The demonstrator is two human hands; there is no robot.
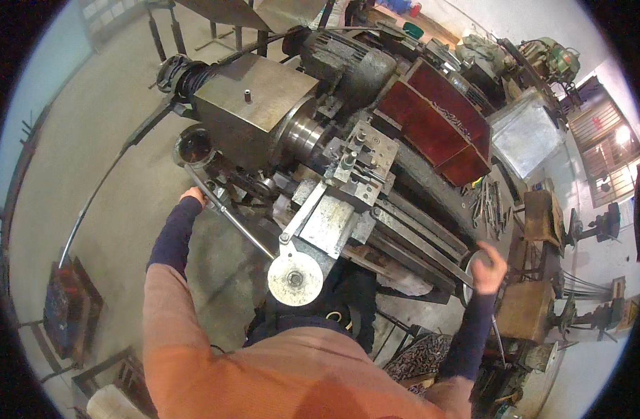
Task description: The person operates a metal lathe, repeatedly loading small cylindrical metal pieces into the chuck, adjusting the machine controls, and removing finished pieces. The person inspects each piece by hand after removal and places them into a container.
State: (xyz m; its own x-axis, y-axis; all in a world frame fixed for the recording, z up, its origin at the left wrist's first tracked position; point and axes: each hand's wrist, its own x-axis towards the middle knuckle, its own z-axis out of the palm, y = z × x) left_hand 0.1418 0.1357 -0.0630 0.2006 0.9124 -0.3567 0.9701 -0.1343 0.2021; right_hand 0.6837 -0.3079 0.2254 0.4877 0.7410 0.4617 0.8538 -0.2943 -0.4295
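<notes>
Metal lathe (253,94); red tray (414,98) apparently holds shavings (452,121).

Beige floor (124,230) spreads left; pale wall (591,262) rises right; its barred window (605,155) glares.

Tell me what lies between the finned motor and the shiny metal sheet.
In the head view, a red tray lies between the motor and the sheet.

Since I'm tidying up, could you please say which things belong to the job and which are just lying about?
Seemingly for the job:
lathe
pale disc
metal rod by the left hand

Probably just lying about:
loose tools
green tub
</notes>
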